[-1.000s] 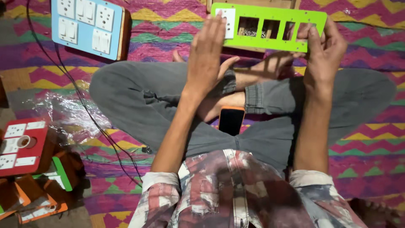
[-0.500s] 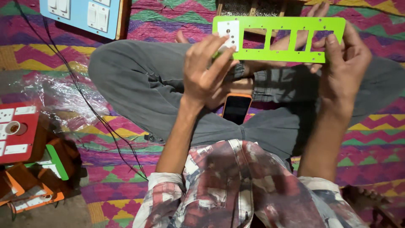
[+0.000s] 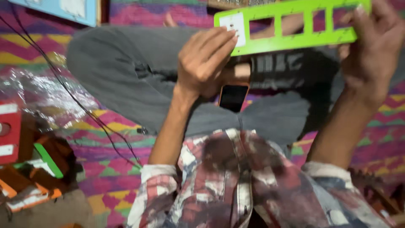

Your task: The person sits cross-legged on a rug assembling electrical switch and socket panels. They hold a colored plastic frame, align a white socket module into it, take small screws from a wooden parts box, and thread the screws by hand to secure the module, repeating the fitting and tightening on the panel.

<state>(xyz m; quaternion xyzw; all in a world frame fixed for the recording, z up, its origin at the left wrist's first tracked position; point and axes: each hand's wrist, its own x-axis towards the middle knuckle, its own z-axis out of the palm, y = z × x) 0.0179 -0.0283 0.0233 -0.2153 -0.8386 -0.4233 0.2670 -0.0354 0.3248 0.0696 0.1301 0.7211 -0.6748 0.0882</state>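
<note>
I hold a long bright green switch plate [image 3: 295, 40] with several rectangular cut-outs over my crossed legs in grey trousers. A white switch module [image 3: 234, 25] sits in its leftmost opening. My left hand [image 3: 202, 63] presses its fingertips against that white module at the plate's left end. My right hand [image 3: 371, 55] grips the plate's right end. A phone with a dark screen [image 3: 233, 97] lies in my lap below the plate.
A blue board with white switches [image 3: 71, 10] lies at the top left. A black cable [image 3: 55, 80] runs across crinkled clear plastic [image 3: 38, 93]. A red switch plate [image 3: 8, 131] and orange and green plates [image 3: 38, 169] lie at the left on the patterned mat.
The view has tipped down and closer. The green plate has moved up and right in view. My left hand has slid back so only its fingertips touch the white module.
</note>
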